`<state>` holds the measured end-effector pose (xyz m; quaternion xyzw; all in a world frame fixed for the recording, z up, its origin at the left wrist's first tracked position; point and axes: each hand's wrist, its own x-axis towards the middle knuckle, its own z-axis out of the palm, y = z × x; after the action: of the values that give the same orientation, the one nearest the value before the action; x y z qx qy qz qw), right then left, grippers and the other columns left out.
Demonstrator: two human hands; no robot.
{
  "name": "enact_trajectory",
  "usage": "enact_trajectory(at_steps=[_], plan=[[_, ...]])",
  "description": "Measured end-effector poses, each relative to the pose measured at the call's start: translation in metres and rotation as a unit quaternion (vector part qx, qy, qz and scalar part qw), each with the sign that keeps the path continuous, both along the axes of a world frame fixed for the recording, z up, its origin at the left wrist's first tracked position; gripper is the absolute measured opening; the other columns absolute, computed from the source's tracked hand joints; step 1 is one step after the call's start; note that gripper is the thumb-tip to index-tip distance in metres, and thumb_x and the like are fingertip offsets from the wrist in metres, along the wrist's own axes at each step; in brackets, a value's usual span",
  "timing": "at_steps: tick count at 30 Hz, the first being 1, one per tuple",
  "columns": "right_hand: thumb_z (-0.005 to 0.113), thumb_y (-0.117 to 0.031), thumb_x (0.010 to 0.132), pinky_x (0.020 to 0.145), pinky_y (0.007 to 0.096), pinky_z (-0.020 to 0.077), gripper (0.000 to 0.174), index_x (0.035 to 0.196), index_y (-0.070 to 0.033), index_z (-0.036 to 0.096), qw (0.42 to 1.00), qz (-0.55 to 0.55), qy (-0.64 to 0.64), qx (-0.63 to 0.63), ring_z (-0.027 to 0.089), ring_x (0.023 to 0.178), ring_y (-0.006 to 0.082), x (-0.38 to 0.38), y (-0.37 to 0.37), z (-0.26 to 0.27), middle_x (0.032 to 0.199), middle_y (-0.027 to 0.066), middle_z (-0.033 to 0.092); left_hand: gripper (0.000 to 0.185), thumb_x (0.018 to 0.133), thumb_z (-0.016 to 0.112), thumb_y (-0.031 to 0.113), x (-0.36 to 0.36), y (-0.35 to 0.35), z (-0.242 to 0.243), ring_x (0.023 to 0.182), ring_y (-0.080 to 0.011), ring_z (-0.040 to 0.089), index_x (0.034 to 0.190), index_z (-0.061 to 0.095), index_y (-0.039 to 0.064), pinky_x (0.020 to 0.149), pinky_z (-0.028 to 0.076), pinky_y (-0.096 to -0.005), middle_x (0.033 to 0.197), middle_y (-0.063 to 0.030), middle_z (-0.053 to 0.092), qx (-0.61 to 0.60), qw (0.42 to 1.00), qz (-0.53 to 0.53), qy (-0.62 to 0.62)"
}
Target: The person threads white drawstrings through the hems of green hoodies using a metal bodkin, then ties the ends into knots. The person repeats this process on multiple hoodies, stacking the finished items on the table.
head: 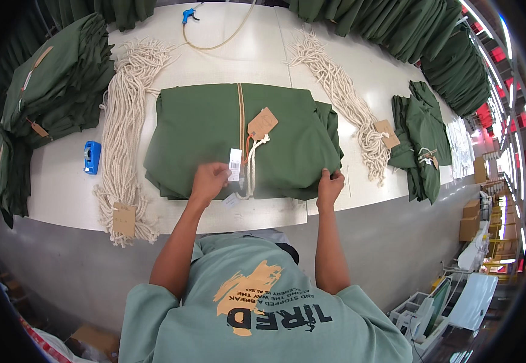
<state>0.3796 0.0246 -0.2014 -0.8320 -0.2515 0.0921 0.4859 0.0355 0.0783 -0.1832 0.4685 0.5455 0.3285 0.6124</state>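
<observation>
A folded dark green garment [190,122] lies on the white table before me, with a brown-edged zip [241,106] running down its middle. My left hand [209,181] pinches the left edge of a white barcode label [234,164] near the zip's lower end. At the garment's lower right corner, my right hand [330,187] grips the fabric edge between thumb and fingers. A kraft hang tag [263,123] on an orange string rests right of the zip. White drawcord [251,170] hangs below it, and a second white label [230,200] lies at the front hem.
Bundles of cream cord lie left [124,109] and right [342,90], beside a blue tape dispenser [92,157]. Green garments are piled at left [63,77], folded at right [422,131] and hung along the back [381,22]. A blue air gun [189,16] with its hose lies behind.
</observation>
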Motion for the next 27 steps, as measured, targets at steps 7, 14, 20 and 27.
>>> enact_trajectory(at_steps=[7, 14, 20, 27], plan=[[0.07, -0.035, 0.089, 0.058, 0.0345, 0.0513, 0.054, 0.121, 0.005, 0.054, 0.97, -0.019, 0.242, 0.004, 0.062, 0.08, 0.0221, 0.003, 0.015, 0.016, 0.1, 0.0124, 0.063, 0.018, 0.091, 0.066, 0.004, 0.001, 0.003, -0.01, 0.068, -0.0122, 0.066, 0.105, 0.068, -0.007, 0.061, 0.052, -0.0244, 0.085, -0.0071, 0.07, -0.024, 0.999, 0.03, -0.001], [0.074, -0.024, 0.086, 0.077, 0.0389, 0.0542, 0.06, 0.132, 0.007, 0.052, 0.961, 0.084, 0.259, -0.056, 0.064, 0.095, 0.0268, 0.009, 0.028, 0.047, 0.112, 0.0187, 0.065, 0.019, 0.09, 0.066, 0.005, -0.008, -0.033, 0.013, 0.077, -0.0142, 0.067, 0.107, 0.068, -0.003, 0.07, 0.054, -0.0279, 0.091, -0.009, 0.07, 0.226, 0.951, 0.134, 0.162], [0.072, -0.006, 0.083, 0.078, 0.0379, 0.0567, 0.043, 0.119, 0.011, 0.057, 0.898, 0.161, 0.381, 0.152, 0.067, 0.093, 0.0268, -0.015, 0.062, 0.138, 0.108, 0.0178, 0.067, 0.04, 0.095, 0.063, 0.036, -0.022, -0.094, 0.035, 0.094, -0.0252, 0.067, 0.108, 0.063, -0.002, 0.085, 0.055, -0.0375, 0.106, -0.0148, 0.067, -0.161, 0.966, 0.041, -0.198], [0.073, -0.002, 0.08, 0.073, 0.0351, 0.0573, 0.024, 0.1, 0.004, 0.06, 0.869, 0.163, 0.389, 0.259, 0.067, 0.082, 0.022, -0.035, 0.077, 0.245, 0.098, 0.015, 0.066, 0.1, 0.076, 0.06, 0.08, -0.016, -0.069, 0.049, 0.127, -0.0407, 0.049, 0.134, 0.046, 0.0, 0.112, 0.036, -0.0591, 0.134, -0.0223, 0.053, -0.294, 0.762, 0.25, -0.52]])
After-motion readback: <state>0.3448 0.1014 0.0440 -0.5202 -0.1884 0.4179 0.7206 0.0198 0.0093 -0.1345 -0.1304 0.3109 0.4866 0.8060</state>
